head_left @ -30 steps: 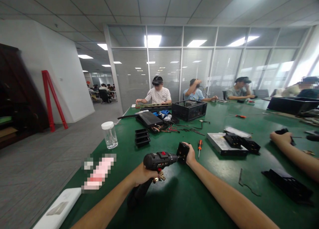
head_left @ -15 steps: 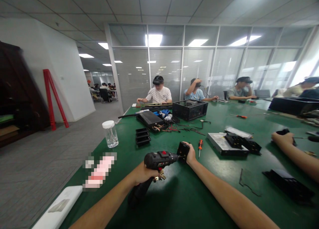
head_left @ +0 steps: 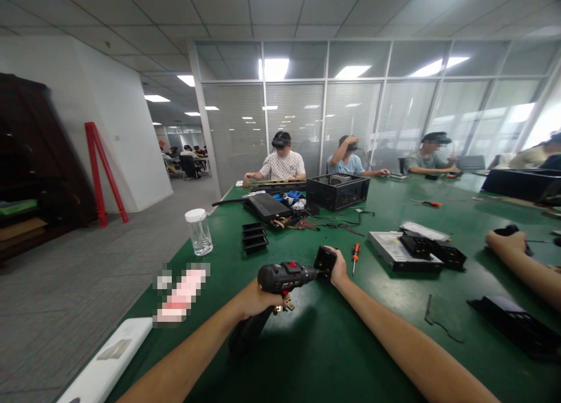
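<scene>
My left hand (head_left: 259, 301) is wrapped round the grip of a black power drill (head_left: 284, 276), which points to the right. The drill's tip meets the face of a small black part (head_left: 325, 261), or comes very close to it. My right hand (head_left: 339, 267) holds this part upright from its right side. Brass-coloured metal pieces (head_left: 284, 304) show beside the drill's grip, below its body. An orange screwdriver (head_left: 356, 257) lies on the green table (head_left: 298, 356) just right of my right hand.
Black trays (head_left: 254, 238), a clear jar (head_left: 201, 236) and a white power strip (head_left: 107, 362) are on the left. Ahead is a black metal case (head_left: 337, 191) beside cables. A silver drive (head_left: 405, 254) lies right. Another person's hand (head_left: 508, 242) works at the far right.
The whole view has shifted slightly, so things appear a little further right. Both hands keep their holds, and the drill and black part stay together.
</scene>
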A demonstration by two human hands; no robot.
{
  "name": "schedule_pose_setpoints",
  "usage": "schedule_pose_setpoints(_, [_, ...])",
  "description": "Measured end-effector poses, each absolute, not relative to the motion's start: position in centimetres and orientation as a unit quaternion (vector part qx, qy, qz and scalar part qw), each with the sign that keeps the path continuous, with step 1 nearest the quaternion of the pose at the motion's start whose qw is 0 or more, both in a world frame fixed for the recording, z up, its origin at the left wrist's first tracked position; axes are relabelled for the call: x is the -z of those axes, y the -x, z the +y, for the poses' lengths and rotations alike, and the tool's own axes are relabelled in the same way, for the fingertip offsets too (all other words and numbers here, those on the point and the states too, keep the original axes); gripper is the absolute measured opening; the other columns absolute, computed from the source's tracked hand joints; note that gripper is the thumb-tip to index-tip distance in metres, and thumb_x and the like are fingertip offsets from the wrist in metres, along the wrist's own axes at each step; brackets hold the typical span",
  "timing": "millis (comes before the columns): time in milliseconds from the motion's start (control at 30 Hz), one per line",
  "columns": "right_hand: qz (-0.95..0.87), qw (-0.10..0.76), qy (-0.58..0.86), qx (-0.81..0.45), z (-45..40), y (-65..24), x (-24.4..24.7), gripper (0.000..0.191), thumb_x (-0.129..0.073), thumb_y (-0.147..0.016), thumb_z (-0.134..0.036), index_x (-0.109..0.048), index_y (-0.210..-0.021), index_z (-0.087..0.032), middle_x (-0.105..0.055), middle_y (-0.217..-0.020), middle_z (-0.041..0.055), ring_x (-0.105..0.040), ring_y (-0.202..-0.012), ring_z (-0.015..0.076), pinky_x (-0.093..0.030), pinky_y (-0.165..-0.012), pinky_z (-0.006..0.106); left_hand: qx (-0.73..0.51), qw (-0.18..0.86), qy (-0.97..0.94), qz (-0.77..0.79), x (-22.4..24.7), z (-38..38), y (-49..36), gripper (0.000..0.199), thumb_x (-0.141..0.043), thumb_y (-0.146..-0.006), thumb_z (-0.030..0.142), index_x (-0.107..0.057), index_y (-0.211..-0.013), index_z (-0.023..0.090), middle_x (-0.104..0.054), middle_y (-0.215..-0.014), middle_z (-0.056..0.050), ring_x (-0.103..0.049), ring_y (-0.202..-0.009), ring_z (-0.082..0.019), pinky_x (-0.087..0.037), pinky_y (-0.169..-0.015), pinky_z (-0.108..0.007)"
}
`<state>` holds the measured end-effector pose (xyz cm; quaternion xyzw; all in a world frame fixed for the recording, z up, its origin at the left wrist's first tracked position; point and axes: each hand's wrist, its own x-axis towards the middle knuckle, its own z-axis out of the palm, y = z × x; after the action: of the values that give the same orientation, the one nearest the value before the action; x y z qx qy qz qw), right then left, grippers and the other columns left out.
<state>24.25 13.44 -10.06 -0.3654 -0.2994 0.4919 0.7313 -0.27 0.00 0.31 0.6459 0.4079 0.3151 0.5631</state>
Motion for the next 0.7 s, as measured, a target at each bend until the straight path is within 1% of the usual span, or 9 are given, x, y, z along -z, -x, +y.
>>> schedule_pose_setpoints(133, [-0.308,0.729,0.370,-0.486,13.21,-24.17,9.78,0.029,-0.050,-0.066,-0.044,-0.066,-0.074,-0.021,-0.065,-0.060,-0.0015,-0.061,-0.059,0.0197,-0.047,-0.053,0.031,-0.312,0.563,-0.646,0.411,-0.33,0.08,0.30,0.015,-0.060,-0.054,0.010,-0.064,-0.068,0.010,-0.060,-0.065,-0.002,-0.051,-0.062,-0.014,-0.039,-0.060,-0.026])
schedule_pose_setpoints(300, [-0.301,0.732,0.376,-0.482,12.96,-24.09,9.42,0.028,-0.050,-0.066,-0.043,-0.067,-0.074,-0.021,-0.064,-0.059,-0.0016,-0.062,-0.060,0.0205,-0.048,-0.055,0.032,-0.306,0.554,-0.651,0.419,-0.65,0.00,0.27,0.018,-0.061,-0.053,0.012,-0.065,-0.071,0.011,-0.060,-0.065,-0.001,-0.050,-0.061,-0.014,-0.039,-0.059,-0.026])
schedule_pose_setpoints(533, [-0.304,0.741,0.377,-0.464,13.25,-24.27,9.83,0.028,-0.052,-0.065,-0.043,-0.067,-0.073,-0.021,-0.065,-0.061,-0.0021,-0.061,-0.060,0.0196,-0.047,-0.054,0.031,-0.313,0.551,-0.647,0.425,-0.65,-0.04,0.33,0.017,-0.061,-0.053,0.011,-0.065,-0.069,0.011,-0.061,-0.066,-0.002,-0.051,-0.063,-0.014,-0.040,-0.060,-0.026])
schedule_pose_setpoints(700, [-0.313,0.741,0.378,-0.458,13.36,-24.32,9.95,0.027,-0.053,-0.065,-0.043,-0.067,-0.073,-0.021,-0.065,-0.063,-0.0022,-0.061,-0.061,0.0195,-0.047,-0.057,0.032,-0.313,0.553,-0.647,0.422,-0.52,-0.08,0.28,0.014,-0.061,-0.054,0.011,-0.065,-0.068,0.011,-0.060,-0.064,-0.001,-0.050,-0.060,-0.013,-0.039,-0.058,-0.025])
